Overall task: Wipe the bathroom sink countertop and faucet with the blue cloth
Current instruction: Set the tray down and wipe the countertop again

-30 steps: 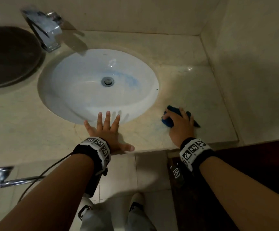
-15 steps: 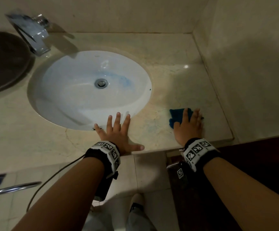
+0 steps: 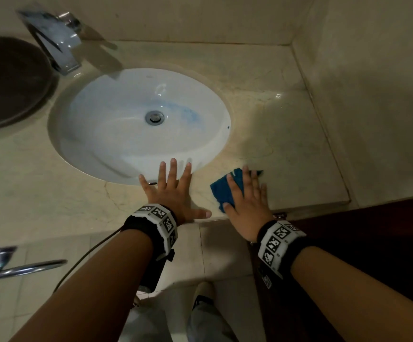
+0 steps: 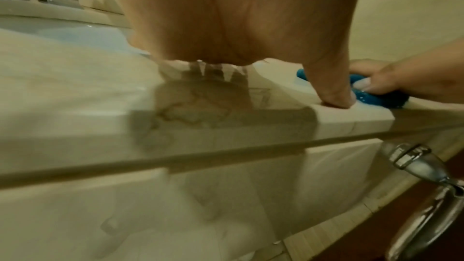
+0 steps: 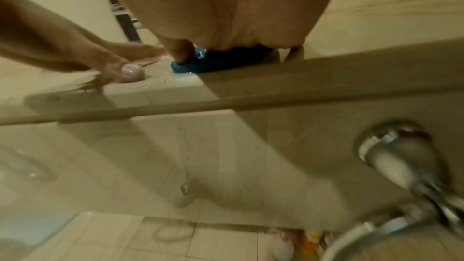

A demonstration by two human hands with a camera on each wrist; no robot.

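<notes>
The right hand (image 3: 246, 201) presses flat on the blue cloth (image 3: 221, 191), wiping the bench (image 3: 286, 134) at 5 o'clock of the sink (image 3: 116, 112). The left hand (image 3: 173, 191) rests flat, its grip open. Next, the faucet (image 3: 59, 43) at 11 o'clock.

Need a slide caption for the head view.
Right hand presses blue cloth flat on countertop; left hand braces at sink rim.

No words, brands or numbers can be read anywhere. The wristbands (image 3: 162, 224) carry only black-and-white square marker patterns.
</notes>
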